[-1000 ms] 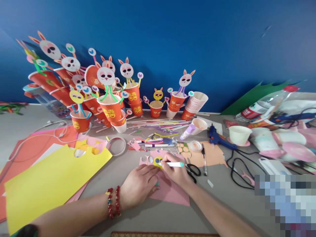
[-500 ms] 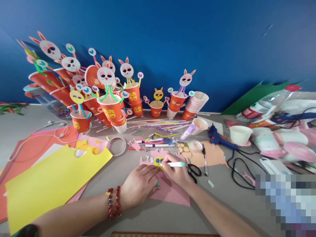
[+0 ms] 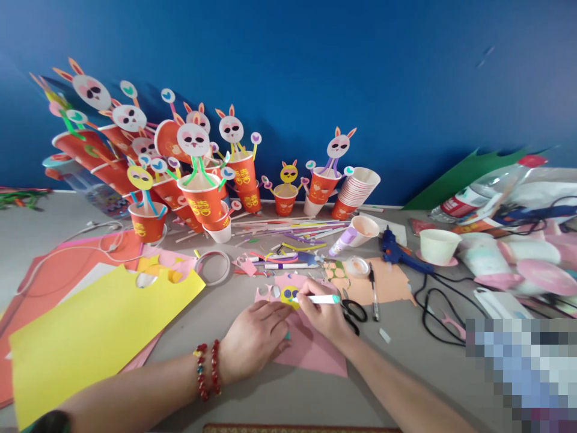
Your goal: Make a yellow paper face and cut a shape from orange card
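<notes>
My right hand [image 3: 322, 316] is closed round a white marker with a teal cap [image 3: 321, 299], its tip touching a small yellow paper face [image 3: 288, 294]. My left hand [image 3: 255, 337], with a red bead bracelet at the wrist, lies flat with fingers together, pressing down on the pink paper sheet [image 3: 311, 352] just below the yellow face. Both hands rest on the grey table near its middle front.
Black scissors [image 3: 354, 313] and a pen [image 3: 372, 291] lie right of my hand. A blue glue gun [image 3: 399, 255] with black cord, white cups [image 3: 437, 245], orange cups with bunny faces [image 3: 202, 201] at the back, a yellow sheet [image 3: 99, 331] at left.
The marker in my right hand has shifted very slightly over the yellow face. My left hand has stayed in place.
</notes>
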Demonstrator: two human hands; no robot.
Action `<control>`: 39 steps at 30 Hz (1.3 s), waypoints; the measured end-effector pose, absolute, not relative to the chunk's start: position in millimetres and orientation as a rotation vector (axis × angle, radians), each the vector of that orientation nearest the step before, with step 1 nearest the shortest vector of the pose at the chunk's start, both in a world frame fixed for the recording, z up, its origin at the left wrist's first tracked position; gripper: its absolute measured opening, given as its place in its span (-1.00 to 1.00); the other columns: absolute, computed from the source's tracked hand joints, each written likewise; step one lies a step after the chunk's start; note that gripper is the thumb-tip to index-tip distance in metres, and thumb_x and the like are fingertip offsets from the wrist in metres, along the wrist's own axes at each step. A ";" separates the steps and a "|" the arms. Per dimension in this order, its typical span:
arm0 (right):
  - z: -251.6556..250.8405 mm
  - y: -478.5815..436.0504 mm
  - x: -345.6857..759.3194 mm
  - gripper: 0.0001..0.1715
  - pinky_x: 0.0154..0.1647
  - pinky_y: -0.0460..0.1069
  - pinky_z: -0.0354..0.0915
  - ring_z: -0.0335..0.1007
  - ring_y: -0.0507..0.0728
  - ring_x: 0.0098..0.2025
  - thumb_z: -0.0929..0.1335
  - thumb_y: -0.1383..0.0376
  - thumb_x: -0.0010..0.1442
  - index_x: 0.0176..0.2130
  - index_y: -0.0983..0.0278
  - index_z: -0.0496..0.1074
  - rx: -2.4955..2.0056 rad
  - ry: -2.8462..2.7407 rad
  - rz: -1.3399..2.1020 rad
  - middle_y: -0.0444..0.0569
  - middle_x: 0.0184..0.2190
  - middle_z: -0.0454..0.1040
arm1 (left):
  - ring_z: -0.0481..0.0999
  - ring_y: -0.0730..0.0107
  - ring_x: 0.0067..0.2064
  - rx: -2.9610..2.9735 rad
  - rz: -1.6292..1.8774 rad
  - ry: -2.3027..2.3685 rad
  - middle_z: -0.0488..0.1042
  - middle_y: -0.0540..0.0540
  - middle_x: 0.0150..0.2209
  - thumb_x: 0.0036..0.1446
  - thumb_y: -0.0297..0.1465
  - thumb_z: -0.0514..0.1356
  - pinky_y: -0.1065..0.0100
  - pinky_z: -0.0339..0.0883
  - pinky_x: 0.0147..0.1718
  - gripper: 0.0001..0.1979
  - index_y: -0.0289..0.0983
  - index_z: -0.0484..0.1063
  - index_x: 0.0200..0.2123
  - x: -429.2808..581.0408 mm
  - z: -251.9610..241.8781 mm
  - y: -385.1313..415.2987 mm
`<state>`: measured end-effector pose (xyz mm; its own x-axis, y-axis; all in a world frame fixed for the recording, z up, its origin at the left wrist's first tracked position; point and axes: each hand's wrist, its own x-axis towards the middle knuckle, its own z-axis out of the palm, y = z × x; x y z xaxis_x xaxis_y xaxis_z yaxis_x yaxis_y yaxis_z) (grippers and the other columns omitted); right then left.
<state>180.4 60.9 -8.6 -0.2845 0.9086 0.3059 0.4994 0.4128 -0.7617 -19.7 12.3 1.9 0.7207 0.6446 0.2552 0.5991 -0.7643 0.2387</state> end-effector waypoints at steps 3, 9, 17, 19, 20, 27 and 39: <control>-8.8 61.3 180.3 -0.73 -0.49 -0.08 0.10 0.17 0.04 -0.54 0.25 0.34 0.22 -0.51 0.20 0.17 -1.187 -1.942 0.714 -0.20 -0.62 0.24 | 0.41 0.15 0.16 2.782 0.494 1.014 0.46 -0.16 0.13 0.30 -0.32 0.14 0.13 0.32 0.08 -0.82 -0.30 0.42 -0.13 -19.4 2.7 12.5; -9.7 61.5 180.3 -0.75 -0.50 -0.08 0.11 0.18 0.03 -0.55 0.26 0.34 0.21 -0.50 0.20 0.20 -1.187 -1.970 0.723 -0.20 -0.61 0.27 | 0.41 0.16 0.16 2.781 0.491 1.008 0.46 -0.16 0.13 0.30 -0.32 0.13 0.14 0.33 0.08 -0.83 -0.29 0.43 -0.15 -18.5 4.8 12.8; -7.7 62.1 179.2 -0.76 -0.49 -0.08 0.14 0.19 0.04 -0.54 0.27 0.34 0.20 -0.50 0.20 0.21 -1.185 -1.980 0.688 -0.19 -0.61 0.26 | 0.40 0.16 0.17 2.776 0.495 0.998 0.46 -0.17 0.12 0.30 -0.33 0.13 0.13 0.32 0.09 -0.83 -0.29 0.42 -0.14 -18.7 4.9 12.4; -6.8 62.0 179.2 -0.76 -0.49 -0.08 0.14 0.19 0.04 -0.54 0.27 0.34 0.20 -0.50 0.20 0.21 -1.178 -1.979 0.692 -0.19 -0.61 0.27 | 0.40 0.16 0.18 2.771 0.490 0.999 0.46 -0.17 0.13 0.30 -0.33 0.13 0.13 0.32 0.09 -0.84 -0.29 0.42 -0.14 -18.8 4.8 12.6; -6.5 61.8 179.3 -0.75 -0.49 -0.08 0.14 0.19 0.05 -0.54 0.27 0.34 0.20 -0.51 0.20 0.21 -1.173 -1.976 0.696 -0.19 -0.61 0.27 | 0.40 0.16 0.17 2.769 0.487 1.001 0.46 -0.17 0.13 0.30 -0.33 0.13 0.13 0.32 0.09 -0.84 -0.29 0.42 -0.14 -18.9 4.7 12.7; -8.5 61.0 180.4 -0.74 -0.51 -0.09 0.11 0.20 0.04 -0.54 0.27 0.34 0.21 -0.51 0.20 0.20 -1.200 -1.948 0.706 -0.19 -0.61 0.27 | 0.42 0.13 0.16 2.776 0.493 1.006 0.46 -0.16 0.13 0.29 -0.32 0.15 0.12 0.32 0.08 -0.83 -0.29 0.42 -0.14 -18.5 3.3 12.4; -9.0 61.2 179.8 -0.74 -0.51 -0.08 0.13 0.20 0.04 -0.55 0.26 0.34 0.22 -0.51 0.20 0.20 -1.188 -1.951 0.705 -0.19 -0.61 0.28 | 0.40 0.15 0.17 2.777 0.481 1.012 0.46 -0.17 0.12 0.30 -0.31 0.14 0.12 0.32 0.10 -0.82 -0.29 0.42 -0.13 -19.0 2.9 12.4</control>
<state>179.8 61.2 -9.0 -0.3038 0.9033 0.3028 0.5010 0.4218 -0.7557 -19.0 12.4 2.9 0.7215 0.6470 0.2467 0.5999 -0.7620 0.2439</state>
